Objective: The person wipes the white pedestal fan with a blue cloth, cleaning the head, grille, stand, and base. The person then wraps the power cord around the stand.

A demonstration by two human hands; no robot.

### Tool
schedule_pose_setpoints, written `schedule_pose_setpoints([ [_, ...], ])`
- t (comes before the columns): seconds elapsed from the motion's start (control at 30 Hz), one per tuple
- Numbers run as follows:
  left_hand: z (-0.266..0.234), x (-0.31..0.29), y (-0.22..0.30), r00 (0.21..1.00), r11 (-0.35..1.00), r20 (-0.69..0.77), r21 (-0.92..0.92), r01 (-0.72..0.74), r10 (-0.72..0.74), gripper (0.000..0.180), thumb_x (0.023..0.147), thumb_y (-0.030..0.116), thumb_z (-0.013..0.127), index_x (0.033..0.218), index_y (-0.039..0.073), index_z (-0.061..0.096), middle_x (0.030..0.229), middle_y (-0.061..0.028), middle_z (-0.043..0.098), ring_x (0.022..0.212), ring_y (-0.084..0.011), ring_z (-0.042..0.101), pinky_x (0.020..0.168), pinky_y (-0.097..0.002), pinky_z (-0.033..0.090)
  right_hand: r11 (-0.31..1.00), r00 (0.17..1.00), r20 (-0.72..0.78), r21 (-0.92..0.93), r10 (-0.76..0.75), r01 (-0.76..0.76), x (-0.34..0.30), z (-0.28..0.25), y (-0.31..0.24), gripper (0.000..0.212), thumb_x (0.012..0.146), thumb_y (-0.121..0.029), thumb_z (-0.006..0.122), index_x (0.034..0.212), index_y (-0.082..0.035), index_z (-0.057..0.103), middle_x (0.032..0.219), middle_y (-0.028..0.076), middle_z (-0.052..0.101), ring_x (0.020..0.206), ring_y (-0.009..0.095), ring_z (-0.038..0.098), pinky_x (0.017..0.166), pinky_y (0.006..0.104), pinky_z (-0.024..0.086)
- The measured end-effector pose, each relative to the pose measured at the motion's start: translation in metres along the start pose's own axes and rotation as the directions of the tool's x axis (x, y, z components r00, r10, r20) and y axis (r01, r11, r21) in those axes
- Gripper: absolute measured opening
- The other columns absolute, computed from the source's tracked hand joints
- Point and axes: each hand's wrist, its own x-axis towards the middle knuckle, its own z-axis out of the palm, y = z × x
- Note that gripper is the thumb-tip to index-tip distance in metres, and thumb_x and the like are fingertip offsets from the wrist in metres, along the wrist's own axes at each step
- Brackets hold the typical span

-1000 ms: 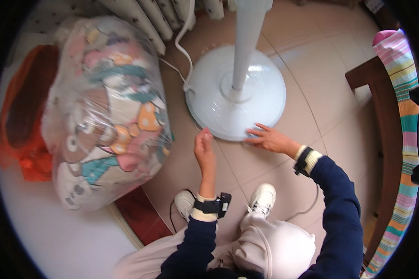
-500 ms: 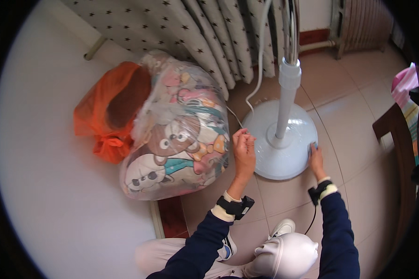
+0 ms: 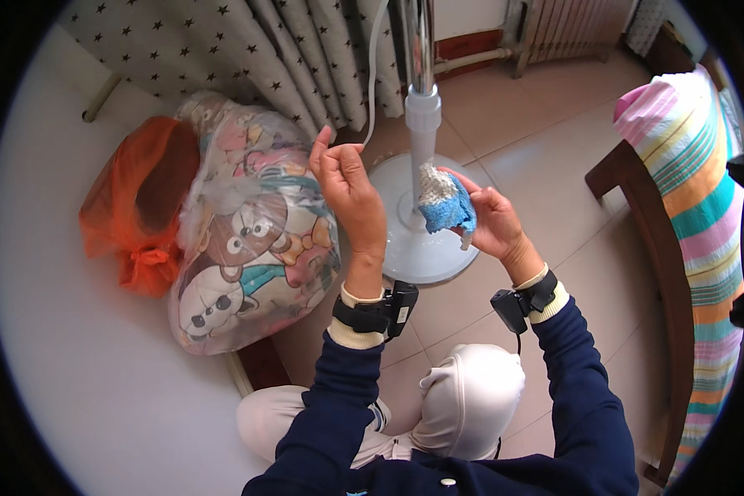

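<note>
My right hand (image 3: 498,223) pinches a crumpled blue and pale grey cloth (image 3: 446,202). The cloth is held up in front of a white stand with a round base (image 3: 430,252), a pale post and a chrome pole (image 3: 420,50). Raised to the left of the post is my left hand (image 3: 351,194), its index finger sticking up and the others loosely bent, with nothing seen in it. A white cord (image 3: 374,74) hangs down behind that hand, where its lower part is hidden. The top of the pole lies outside the picture.
A clear plastic bag with cartoon-print bedding (image 3: 256,248) and an orange bag (image 3: 132,207) lie at the left by the wall. Star-patterned curtains (image 3: 223,58) hang behind. A radiator (image 3: 566,33) stands far back; a wooden bed frame (image 3: 665,273) with striped bedding (image 3: 711,223) is at right.
My right hand has lifted the cloth off the base's right edge and brought it up before the post. My left hand has risen from beside the base. The view has shifted rightward.
</note>
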Motion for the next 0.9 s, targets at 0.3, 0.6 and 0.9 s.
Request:
schedule_pose_setpoints([
  [0.3,0.030,0.032,0.012,0.998,0.995,0.039,-0.091,0.049,-0.045,0.026,0.098,0.019,0.046,0.084,0.000,0.056,0.135,-0.0208,0.044,0.119,-0.0226,0.047,0.088,-0.0315,0.039,0.874,0.964,-0.117,-0.458,-0.238,0.160,0.003,0.062,-0.016,0.075,0.082,-0.009,0.070,0.144,-0.004,0.028,0.135,0.011,0.046,0.119,0.021,0.051,0.100,0.0344,0.044],
  [0.6,0.053,0.062,0.012,0.989,0.949,0.130,-0.295,0.110,-0.075,0.025,0.098,0.018,0.047,0.083,0.000,0.055,0.127,-0.0153,0.052,0.094,-0.0166,0.055,0.079,-0.0273,0.043,0.790,0.899,-0.053,-0.501,-0.434,0.352,0.024,0.107,-0.044,0.069,0.081,-0.021,0.071,0.135,0.002,0.036,0.126,0.012,0.051,0.118,0.023,0.052,0.101,0.0378,0.044],
  [0.9,0.038,0.044,0.043,0.988,0.800,0.141,-0.584,0.139,-0.068,0.015,0.096,0.014,0.049,0.088,0.003,0.056,0.119,-0.0114,0.050,0.103,-0.0162,0.050,0.088,-0.0277,0.041,0.676,0.834,-0.009,-0.590,-0.552,0.441,0.037,0.121,-0.061,0.056,0.081,-0.009,0.072,0.129,-0.007,0.042,0.123,0.008,0.054,0.111,0.019,0.055,0.095,0.0339,0.047],
])
